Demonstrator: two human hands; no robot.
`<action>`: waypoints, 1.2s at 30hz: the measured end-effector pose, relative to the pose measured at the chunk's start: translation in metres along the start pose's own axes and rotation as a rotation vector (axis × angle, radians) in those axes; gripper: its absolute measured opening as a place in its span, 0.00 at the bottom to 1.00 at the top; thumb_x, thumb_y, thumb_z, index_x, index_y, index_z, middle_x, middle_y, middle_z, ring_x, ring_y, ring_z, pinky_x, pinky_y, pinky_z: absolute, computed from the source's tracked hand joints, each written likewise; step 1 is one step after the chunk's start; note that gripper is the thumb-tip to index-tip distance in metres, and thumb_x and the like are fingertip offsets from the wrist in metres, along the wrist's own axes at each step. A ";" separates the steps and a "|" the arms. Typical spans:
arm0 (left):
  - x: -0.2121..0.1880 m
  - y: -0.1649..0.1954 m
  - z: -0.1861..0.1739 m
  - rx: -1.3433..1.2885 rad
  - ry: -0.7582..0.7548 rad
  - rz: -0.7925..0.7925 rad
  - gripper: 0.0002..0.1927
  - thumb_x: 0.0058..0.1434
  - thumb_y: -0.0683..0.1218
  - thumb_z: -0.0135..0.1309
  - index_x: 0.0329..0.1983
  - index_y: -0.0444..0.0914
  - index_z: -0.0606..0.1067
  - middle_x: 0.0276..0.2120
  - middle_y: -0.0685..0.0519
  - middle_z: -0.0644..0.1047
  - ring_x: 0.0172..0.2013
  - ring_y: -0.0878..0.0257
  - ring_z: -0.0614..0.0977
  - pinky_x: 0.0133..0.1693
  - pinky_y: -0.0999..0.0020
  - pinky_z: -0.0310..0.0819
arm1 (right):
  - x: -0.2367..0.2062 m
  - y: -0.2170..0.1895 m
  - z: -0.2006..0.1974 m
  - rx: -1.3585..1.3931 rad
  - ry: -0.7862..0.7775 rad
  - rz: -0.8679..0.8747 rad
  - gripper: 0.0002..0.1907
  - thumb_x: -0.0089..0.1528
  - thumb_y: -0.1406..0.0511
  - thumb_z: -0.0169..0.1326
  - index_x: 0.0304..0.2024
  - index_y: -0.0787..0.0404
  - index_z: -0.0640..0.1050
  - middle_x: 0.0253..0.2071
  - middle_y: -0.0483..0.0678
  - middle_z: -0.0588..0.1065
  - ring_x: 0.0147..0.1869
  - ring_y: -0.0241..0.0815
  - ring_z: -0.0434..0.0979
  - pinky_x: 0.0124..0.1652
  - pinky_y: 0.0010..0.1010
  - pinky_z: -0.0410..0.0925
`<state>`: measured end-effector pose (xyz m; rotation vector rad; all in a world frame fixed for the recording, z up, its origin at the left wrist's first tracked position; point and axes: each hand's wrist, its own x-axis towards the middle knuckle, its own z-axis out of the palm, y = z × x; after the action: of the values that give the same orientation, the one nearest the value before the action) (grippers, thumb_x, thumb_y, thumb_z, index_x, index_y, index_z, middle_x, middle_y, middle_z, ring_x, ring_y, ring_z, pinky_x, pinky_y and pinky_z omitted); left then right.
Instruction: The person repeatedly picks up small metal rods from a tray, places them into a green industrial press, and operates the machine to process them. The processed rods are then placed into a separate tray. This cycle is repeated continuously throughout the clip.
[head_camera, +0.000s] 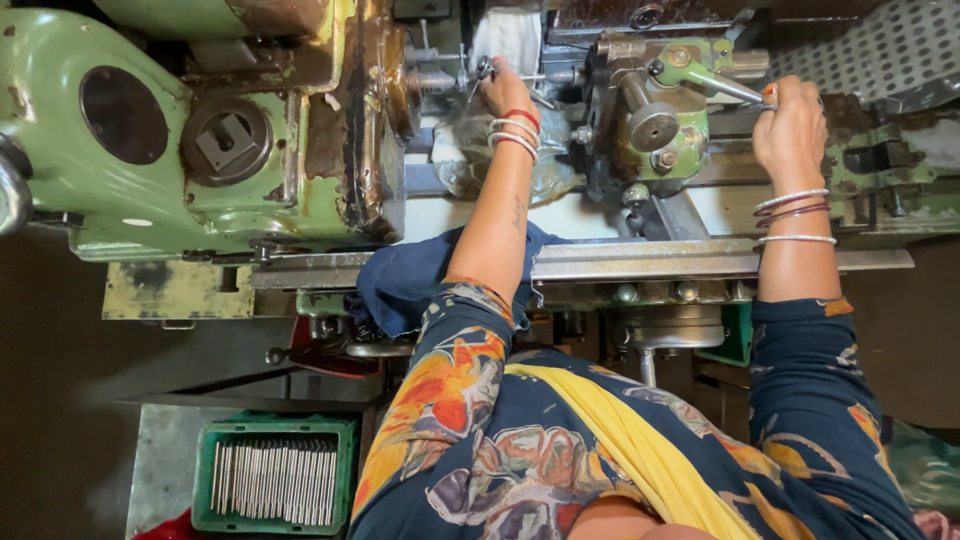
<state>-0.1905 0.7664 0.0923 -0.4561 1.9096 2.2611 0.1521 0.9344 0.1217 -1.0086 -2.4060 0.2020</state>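
While the right hand (790, 125) closes its fingers around the thin steel lever (725, 85) of the green lathe (200, 150), rigid and likely oily, best gripped at its tip, the left hand (503, 92) pinches a small metal workpiece (483, 70) far off by the spindle.

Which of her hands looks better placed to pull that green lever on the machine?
Right. The right hand already grips the green lever at its end. The left hand is busy further left, at the small metal part near the chuck.
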 end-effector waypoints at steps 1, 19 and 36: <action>0.002 -0.003 0.001 -0.014 -0.003 0.036 0.28 0.61 0.58 0.52 0.43 0.25 0.80 0.42 0.35 0.82 0.42 0.43 0.83 0.47 0.52 0.75 | 0.000 0.001 0.000 0.005 -0.002 0.000 0.08 0.70 0.71 0.49 0.51 0.63 0.75 0.51 0.66 0.72 0.52 0.72 0.73 0.49 0.59 0.66; 0.042 -0.016 -0.005 -0.374 -0.190 -0.252 0.20 0.55 0.49 0.60 0.47 0.33 0.74 0.44 0.49 0.76 0.43 0.55 0.76 0.47 0.54 0.71 | -0.007 -0.020 -0.017 0.049 -0.110 0.158 0.13 0.63 0.69 0.45 0.46 0.63 0.79 0.47 0.67 0.74 0.48 0.70 0.76 0.46 0.57 0.69; 0.035 -0.026 -0.008 -0.165 -0.265 -0.242 0.28 0.71 0.60 0.42 0.54 0.34 0.77 0.43 0.48 0.80 0.32 0.56 0.77 0.35 0.59 0.73 | 0.009 0.012 -0.025 0.158 -0.023 0.135 0.14 0.62 0.72 0.44 0.46 0.58 0.78 0.48 0.62 0.71 0.50 0.68 0.74 0.50 0.56 0.67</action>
<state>-0.2145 0.7607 0.0561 -0.3626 1.4658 2.2013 0.1665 0.9478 0.1429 -1.1000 -2.3020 0.4467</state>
